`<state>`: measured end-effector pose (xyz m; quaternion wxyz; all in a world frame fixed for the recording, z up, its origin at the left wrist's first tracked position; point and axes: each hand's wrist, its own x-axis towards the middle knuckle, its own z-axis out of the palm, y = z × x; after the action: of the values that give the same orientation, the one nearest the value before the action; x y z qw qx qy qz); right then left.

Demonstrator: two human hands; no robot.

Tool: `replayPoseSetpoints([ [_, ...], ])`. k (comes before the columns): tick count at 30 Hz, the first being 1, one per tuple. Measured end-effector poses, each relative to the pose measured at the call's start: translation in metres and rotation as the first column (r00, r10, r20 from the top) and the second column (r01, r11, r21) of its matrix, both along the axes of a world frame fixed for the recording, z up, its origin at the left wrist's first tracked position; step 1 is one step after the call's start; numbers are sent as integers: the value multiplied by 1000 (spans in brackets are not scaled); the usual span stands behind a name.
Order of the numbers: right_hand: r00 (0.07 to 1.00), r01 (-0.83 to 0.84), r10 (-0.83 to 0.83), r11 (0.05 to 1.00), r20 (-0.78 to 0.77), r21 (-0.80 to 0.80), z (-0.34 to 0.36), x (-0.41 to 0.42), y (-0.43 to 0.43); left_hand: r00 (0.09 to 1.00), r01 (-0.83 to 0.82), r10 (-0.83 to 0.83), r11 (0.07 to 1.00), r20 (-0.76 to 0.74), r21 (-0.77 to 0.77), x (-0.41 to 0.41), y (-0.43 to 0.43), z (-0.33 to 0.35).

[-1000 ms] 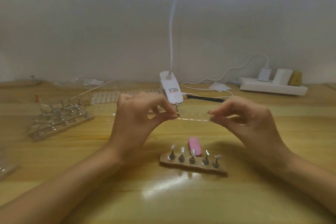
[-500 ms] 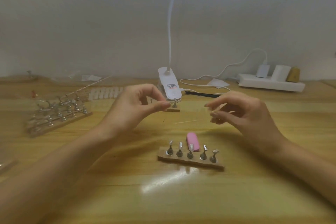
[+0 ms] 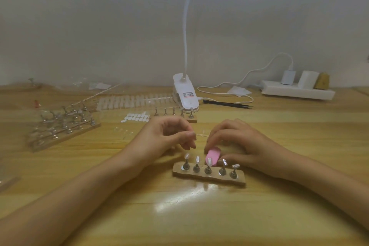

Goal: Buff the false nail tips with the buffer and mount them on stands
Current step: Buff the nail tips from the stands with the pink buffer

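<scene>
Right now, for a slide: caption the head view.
Right hand grips pink buffer behind the stand strip; left hand pinches a clear strip.

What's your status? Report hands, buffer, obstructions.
Left hand pinching clear piece. Right hand gripping pink buffer. Loaded stand close in front of buffer.

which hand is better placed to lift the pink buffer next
Right. The right hand has its fingers curled on the pink buffer just behind the stand row, while the left hand is occupied, pinching what looks like a clear nail tip.
</scene>
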<state>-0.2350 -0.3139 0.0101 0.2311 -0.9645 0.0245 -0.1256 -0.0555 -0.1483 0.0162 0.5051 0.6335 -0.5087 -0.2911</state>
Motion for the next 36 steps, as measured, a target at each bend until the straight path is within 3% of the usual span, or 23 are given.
replayPoseSetpoints([
  [6,984,94,-114,985,137,145,-1,-9,-1,949,126,-145,988,281,84,6,4,6],
  [9,981,85,-116,978,158,190,0,-10,2,959,212,-236,965,158,151,8,8,9],
  [16,989,37,-95,896,111,442,3,-6,11,996,90,-90,996,12,-3,0,3,5],
  [20,987,40,-114,850,109,526,4,-2,15,997,13,0,986,78,-164,-10,-2,3],
  [24,987,45,-127,806,98,590,5,1,18,974,-135,170,966,147,-221,-12,-6,0],
  [29,978,96,-201,664,54,742,6,3,16,980,-64,108,967,169,-247,-17,-6,-2],
  [36,975,104,-218,634,48,766,5,5,17,976,-74,129,955,176,-289,-20,-7,-4],
])
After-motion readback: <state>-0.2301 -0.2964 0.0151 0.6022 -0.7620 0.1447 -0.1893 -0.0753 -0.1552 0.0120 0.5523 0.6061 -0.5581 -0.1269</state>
